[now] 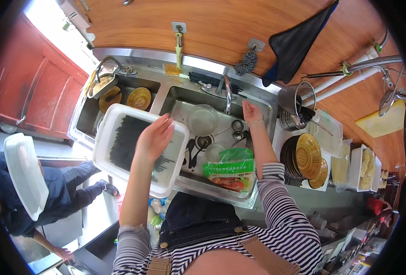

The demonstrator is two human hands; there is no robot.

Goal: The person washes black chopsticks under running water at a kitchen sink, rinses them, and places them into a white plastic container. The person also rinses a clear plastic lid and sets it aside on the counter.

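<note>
Left hand [155,137]: grip released, over the white tub [101,149] at left; black chopsticks [129,140] lie in the tub; Right hand [253,112]: grip released, just right of the faucet [228,95], over the far right of the sink [177,110]; sink holds clear bowl [202,120], ladles [238,135] and, near right, a green packet [228,169]

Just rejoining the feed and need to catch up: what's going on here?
The person's left hand is open over a white tub of dark sticks; contact is unclear. The right hand beside the faucet is also open, with nothing visible in it. A bowl and ladles lie in the sink, with a green bag at its near side. Another person is off to the left.
</note>
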